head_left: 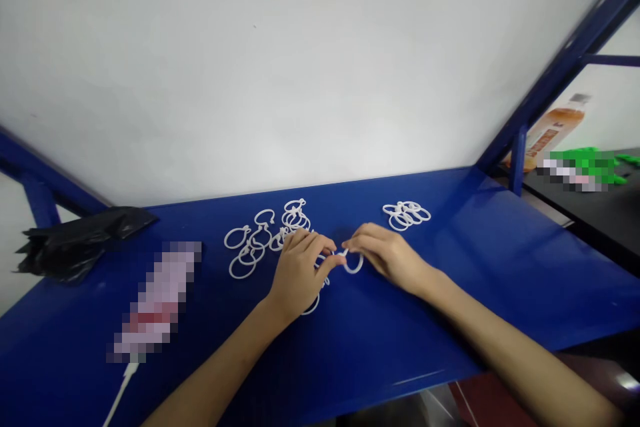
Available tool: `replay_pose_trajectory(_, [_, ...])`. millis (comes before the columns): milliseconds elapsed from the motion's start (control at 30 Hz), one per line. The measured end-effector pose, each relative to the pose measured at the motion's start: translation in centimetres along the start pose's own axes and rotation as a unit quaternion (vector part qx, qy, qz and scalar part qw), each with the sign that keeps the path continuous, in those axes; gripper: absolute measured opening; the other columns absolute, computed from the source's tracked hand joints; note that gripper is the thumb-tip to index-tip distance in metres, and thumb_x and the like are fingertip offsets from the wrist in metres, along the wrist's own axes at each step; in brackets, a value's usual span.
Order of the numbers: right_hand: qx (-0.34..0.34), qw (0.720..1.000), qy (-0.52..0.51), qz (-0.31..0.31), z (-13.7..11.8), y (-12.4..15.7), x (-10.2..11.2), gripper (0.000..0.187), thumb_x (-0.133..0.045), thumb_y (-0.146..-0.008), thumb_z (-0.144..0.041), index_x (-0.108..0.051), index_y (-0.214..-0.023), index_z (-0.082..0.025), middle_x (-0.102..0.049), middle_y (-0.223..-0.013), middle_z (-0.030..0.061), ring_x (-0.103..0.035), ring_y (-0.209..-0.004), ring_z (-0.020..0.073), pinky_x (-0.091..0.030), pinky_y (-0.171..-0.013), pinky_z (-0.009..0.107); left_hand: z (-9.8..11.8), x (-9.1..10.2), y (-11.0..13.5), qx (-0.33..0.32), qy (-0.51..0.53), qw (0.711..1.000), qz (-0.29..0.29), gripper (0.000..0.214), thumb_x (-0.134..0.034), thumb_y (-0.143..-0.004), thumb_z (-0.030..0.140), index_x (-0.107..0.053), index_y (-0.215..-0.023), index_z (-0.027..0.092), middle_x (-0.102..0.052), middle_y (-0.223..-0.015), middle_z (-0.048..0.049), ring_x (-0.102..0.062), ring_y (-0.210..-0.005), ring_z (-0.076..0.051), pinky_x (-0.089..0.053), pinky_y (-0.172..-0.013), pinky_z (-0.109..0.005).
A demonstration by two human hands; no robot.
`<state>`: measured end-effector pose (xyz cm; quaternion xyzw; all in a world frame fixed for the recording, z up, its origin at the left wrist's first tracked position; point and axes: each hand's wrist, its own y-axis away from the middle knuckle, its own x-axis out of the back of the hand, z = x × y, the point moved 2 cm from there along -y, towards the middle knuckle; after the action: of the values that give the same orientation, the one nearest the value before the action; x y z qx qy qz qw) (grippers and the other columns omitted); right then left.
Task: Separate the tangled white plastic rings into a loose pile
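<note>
A white plastic curtain ring (354,269) is held between my two hands, just above the blue table. My left hand (301,270) pinches the small tab at its left side between thumb and fingers. The fingers of my right hand (384,255) are closed on the upper right of the same ring. Several similar rings (250,252) lie loosely spread to the left of my left hand, some overlapping. One more ring (311,310) is partly hidden under the left wrist. Beyond my right hand lies a smaller overlapping group of rings (406,215).
A black plastic bag (85,240) and a blurred-out object (160,300) with a white cable (117,397) lie left on the blue table (400,333). A white wall stands behind. At right, a bottle (550,133) and green items (590,163) sit on a dark surface.
</note>
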<state>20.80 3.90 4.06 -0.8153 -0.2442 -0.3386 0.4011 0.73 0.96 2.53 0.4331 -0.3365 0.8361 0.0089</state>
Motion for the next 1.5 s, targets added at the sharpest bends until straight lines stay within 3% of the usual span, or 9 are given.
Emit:
replay_pose_trajectory(133, [-0.127,0.983,0.113,0.067,6.1,-0.4,4.5,0.024,-0.047,-0.098,-0.019,-0.071,-0.101,-0.019,-0.069,-0.103,0.0108,-0.066,-0.089,0.0218,-0.053,-0.082,0.037,0.0,-0.2,0.2,-0.014,-0.065,0.996,-0.058,0.023,-0.065,-0.090,0.037,-0.064,-0.105,0.020,-0.068,-0.100,-0.0043,-0.056,-0.098,-0.025,-0.041,-0.090,-0.042])
replay_pose_trajectory(333, [-0.307,0.941,0.133,-0.047,15.3,-0.2,9.4,0.017,-0.058,-0.085,-0.020,-0.075,-0.090,-0.021,-0.075,-0.094,0.0056,-0.068,-0.088,0.0226,-0.050,-0.083,0.035,0.1,-0.5,0.6,-0.012,-0.105,0.989,-0.105,0.034,-0.062,-0.087,0.034,-0.064,-0.117,0.017,-0.064,-0.111,-0.0085,-0.053,-0.108,-0.029,-0.039,-0.099,-0.049])
replay_pose_trajectory(567, [-0.364,0.921,-0.012,-0.140,17.1,-0.6,9.3,0.019,-0.062,-0.080,-0.031,-0.074,-0.089,-0.019,-0.075,-0.084,0.0052,-0.068,-0.075,0.0196,-0.051,-0.070,0.031,-0.1,-0.6,0.5,0.004,-0.121,0.987,-0.106,0.036,-0.059,-0.087,0.036,-0.064,-0.118,0.017,-0.063,-0.114,-0.0096,-0.052,-0.109,-0.030,-0.037,-0.098,-0.051])
replay_pose_trajectory(767, [-0.354,0.925,-0.006,-0.137,17.4,-0.3,9.4,0.022,-0.061,-0.083,-0.035,-0.074,-0.093,-0.020,-0.076,-0.091,0.0049,-0.069,-0.083,0.0210,-0.053,-0.076,0.033,-0.1,-0.6,0.5,0.019,-0.136,0.984,-0.113,0.030,-0.060,-0.087,0.034,-0.065,-0.113,0.019,-0.064,-0.112,-0.0092,-0.053,-0.107,-0.030,-0.036,-0.094,-0.052])
replay_pose_trajectory(933, [-0.344,0.932,0.097,-0.055,15.9,-0.5,9.4,0.023,-0.055,-0.089,-0.033,-0.072,-0.097,-0.020,-0.074,-0.102,0.0070,-0.067,-0.096,0.0250,-0.049,-0.090,0.041,-0.1,-0.6,0.5,0.026,-0.141,0.983,-0.111,0.028,-0.061,-0.087,0.031,-0.065,-0.112,0.021,-0.064,-0.111,-0.0082,-0.053,-0.105,-0.030,-0.035,-0.093,-0.052])
replay_pose_trajectory(1033, [-0.284,0.934,0.211,0.051,12.0,-1.3,9.0,0.024,-0.051,-0.093,-0.033,-0.071,-0.097,-0.020,-0.073,-0.104,0.0091,-0.064,-0.099,0.0275,-0.048,-0.092,0.044,-0.2,-0.7,0.6,0.016,-0.141,0.984,-0.109,0.025,-0.059,-0.088,0.028,-0.065,-0.111,0.020,-0.066,-0.110,-0.0070,-0.052,-0.105,-0.029,-0.033,-0.093,-0.051])
replay_pose_trajectory(1133, [-0.185,0.954,0.212,0.104,7.0,-2.3,7.1,0.023,-0.051,-0.096,-0.033,-0.070,-0.098,-0.021,-0.073,-0.100,0.0076,-0.062,-0.097,0.0268,-0.048,-0.091,0.044,-0.4,-0.9,0.7,0.012,-0.131,0.986,-0.107,0.024,-0.060,-0.089,0.028,-0.065,-0.111,0.020,-0.066,-0.109,-0.0069,-0.052,-0.106,-0.029,-0.033,-0.091,-0.050])
replay_pose_trajectory(1300, [-0.075,0.987,0.116,0.076,1.4,-2.3,1.4,0.021,-0.049,-0.100,-0.029,-0.067,-0.105,-0.020,-0.071,-0.103,0.0068,-0.060,-0.097,0.0229,-0.049,-0.090,0.040,-0.4,-0.7,0.5,0.002,-0.082,0.993,-0.086,0.029,-0.070,-0.085,0.037,-0.066,-0.110,0.022,-0.065,-0.107,-0.0058,-0.053,-0.104,-0.027,-0.033,-0.088,-0.046])
replay_pose_trajectory(1500, [-0.094,0.995,-0.014,0.045,0.4,-0.8,-1.8,0.023,-0.046,-0.102,-0.033,-0.065,-0.108,-0.021,-0.070,-0.102,0.0067,-0.063,-0.094,0.0201,-0.051,-0.085,0.037,-0.2,-0.3,0.2,-0.018,-0.051,0.998,-0.036,0.041,-0.077,-0.078,0.048,-0.065,-0.109,0.024,-0.065,-0.106,-0.0050,-0.053,-0.099,-0.025,-0.034,-0.082,-0.040])
